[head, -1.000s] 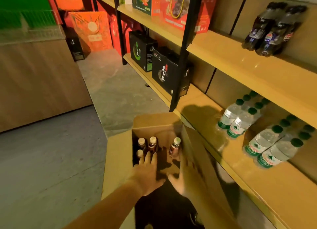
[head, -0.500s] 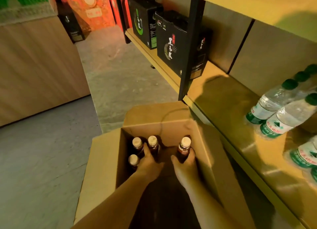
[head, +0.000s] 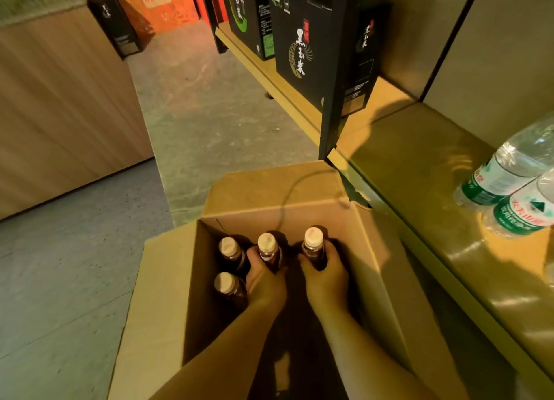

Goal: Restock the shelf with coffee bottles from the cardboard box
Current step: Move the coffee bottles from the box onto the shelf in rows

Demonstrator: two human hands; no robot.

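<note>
While the left hand grips the middle coffee bottle and the right hand the rightmost bottle inside the cardboard box, its flap rises before the shelf, whose water bottles are cropped.

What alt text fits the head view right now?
Inside an open cardboard box, the left hand grips one coffee bottle and the right hand grips a second coffee bottle; two more bottles stand to their left. Water bottles sit on the shelf at right.

Bodies of coffee bottles behind hands.
</note>
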